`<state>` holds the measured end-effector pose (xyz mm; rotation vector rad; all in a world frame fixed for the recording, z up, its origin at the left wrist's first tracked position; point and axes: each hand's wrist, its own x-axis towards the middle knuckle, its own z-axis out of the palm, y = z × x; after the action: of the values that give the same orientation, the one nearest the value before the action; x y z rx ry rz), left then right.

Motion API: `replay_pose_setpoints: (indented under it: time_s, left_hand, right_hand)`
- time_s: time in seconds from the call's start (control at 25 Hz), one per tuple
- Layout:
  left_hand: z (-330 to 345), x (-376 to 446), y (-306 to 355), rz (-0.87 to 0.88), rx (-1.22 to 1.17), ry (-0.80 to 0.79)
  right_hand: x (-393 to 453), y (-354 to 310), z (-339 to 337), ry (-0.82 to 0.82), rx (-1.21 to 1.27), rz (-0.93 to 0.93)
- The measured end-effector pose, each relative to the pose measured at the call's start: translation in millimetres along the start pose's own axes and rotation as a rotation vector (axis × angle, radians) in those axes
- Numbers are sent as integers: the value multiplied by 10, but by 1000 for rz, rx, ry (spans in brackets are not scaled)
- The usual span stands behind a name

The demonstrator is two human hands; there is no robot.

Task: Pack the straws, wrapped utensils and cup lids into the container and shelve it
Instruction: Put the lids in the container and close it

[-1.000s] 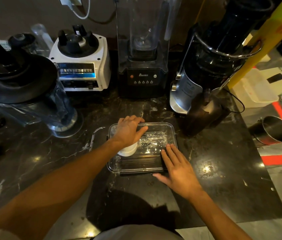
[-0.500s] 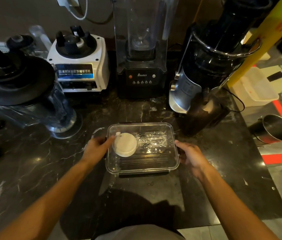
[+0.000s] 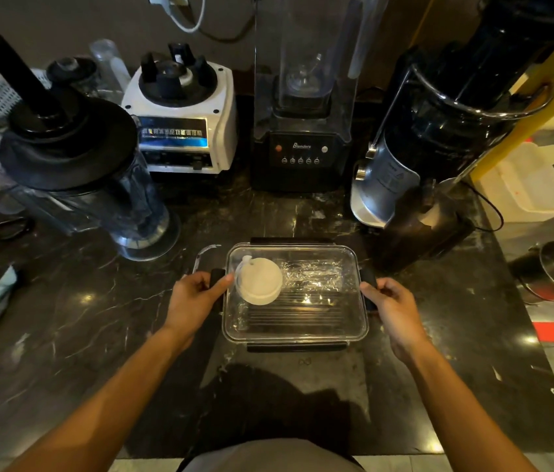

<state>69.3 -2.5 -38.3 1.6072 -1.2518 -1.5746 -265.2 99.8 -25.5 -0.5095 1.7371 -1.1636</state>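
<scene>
Head view: container (image 3: 297, 330) between both hands.

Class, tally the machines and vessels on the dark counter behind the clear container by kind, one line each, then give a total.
Blender bases with no jar: 1, white
Blenders in a clear hood: 1
Juicers: 1, black and silver
Loose blender jars: 1, lying tilted
Total: 4

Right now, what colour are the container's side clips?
Black. Both hands grip the clips at the ends of the clear container, seen in the head view.
</scene>
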Motion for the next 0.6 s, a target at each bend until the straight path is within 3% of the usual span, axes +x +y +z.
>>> replay_pose_setpoints:
  time_s: [0.36, 0.6]
  left_hand:
    - [88, 21, 75, 52, 32, 63]
    - [101, 32, 81, -53, -93, 83]
  right_hand:
    - [53, -32, 87, 75, -134, -21]
    - [17, -63, 47, 76, 25, 83]
